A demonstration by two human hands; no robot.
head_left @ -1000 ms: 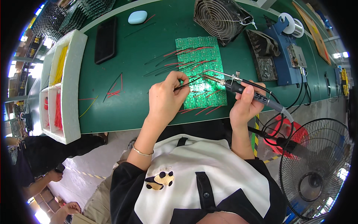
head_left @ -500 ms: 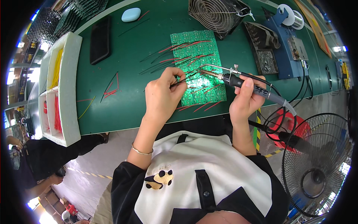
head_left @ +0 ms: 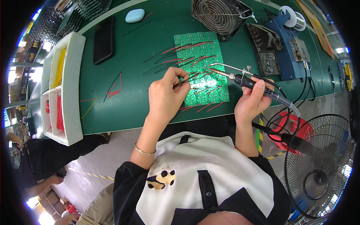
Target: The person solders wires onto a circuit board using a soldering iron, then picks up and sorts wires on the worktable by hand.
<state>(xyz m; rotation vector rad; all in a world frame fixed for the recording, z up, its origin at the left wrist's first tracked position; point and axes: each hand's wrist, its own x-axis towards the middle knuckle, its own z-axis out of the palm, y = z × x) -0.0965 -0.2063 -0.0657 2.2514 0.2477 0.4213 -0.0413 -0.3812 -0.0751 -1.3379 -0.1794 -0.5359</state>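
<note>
Green circuit board [head_left: 200, 69] lies flat on the green desk [head_left: 127, 93], with red and dark wires across it. Left hand [head_left: 165, 95] pinches a thin wire [head_left: 187, 78] between thumb and fingertips, its grip closed tight, the wire's end over the board. Right hand [head_left: 253, 101] is wrapped around a soldering iron [head_left: 247, 80], tip down at the board's middle. Beyond stand a mesh-fronted fan [head_left: 221, 15], a blue solder station [head_left: 290, 48], a black phone [head_left: 103, 39] and a white foam tray [head_left: 67, 86].

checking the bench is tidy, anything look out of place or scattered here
Yes: loose red and black wires lie scattered on the green mat, outside the white tray. The circuit board sits slightly askew. Nothing looks damaged.
</note>
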